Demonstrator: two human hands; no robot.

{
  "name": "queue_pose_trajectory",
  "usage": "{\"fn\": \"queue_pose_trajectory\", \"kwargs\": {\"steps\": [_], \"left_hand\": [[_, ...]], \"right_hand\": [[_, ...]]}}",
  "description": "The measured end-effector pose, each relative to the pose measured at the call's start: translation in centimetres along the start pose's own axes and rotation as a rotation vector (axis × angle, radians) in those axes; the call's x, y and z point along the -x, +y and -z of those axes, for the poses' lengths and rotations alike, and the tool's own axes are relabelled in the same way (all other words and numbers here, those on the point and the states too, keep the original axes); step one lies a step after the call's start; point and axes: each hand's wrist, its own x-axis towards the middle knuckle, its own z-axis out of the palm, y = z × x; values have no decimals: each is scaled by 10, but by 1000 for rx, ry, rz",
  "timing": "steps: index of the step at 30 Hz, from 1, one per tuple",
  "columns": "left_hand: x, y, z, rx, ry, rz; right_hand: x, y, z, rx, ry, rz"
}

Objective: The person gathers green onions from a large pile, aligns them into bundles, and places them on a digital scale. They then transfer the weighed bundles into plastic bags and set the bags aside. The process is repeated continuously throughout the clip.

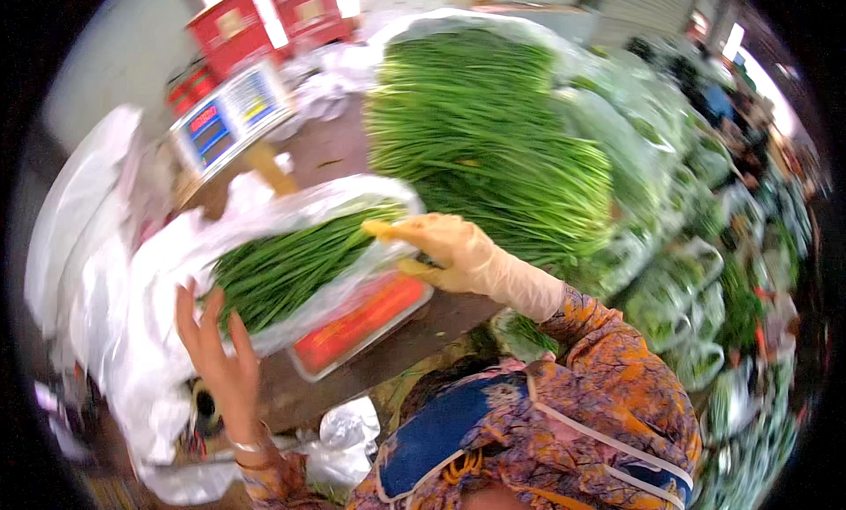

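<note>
A bundle of long green garlic chives [291, 263] lies in an opened white plastic bag [322, 320], on top of a scale's pan [361, 323] with a red surface. Bare and with its fingers spread, my left hand [222, 356] is at the left end of the bundle. My right hand [449, 250] wears a thin pale glove with yellow-orange fingertips. Its fingers and thumb are apart over the bag's right end, near the chive ends. Some blur hides whether those fingertips touch the bag.
A big heap of garlic chives [485, 140] lies behind, on the right. The scale's display [231, 118] stands at the back left, before red boxes [269, 21]. White plastic bags [97, 237] hang at left. Bagged greens [661, 307] line the right side.
</note>
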Motion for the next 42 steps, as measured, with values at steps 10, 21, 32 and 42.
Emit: {"fn": "queue_pose_trajectory", "kwargs": {"steps": [10,21,32,42], "left_hand": [[80,188,-216,1453,-989,290],[68,339,-332,1913,-1080,1361],[53,310,-306,1833,-806,1494],[65,264,-293,1964,-894,1493]], "right_hand": [[186,174,134,568,-155,-1025],[198,159,96,402,-166,-1176],[192,88,27,431,-250,-709],[206,121,84,-207,-67,-1207]]}}
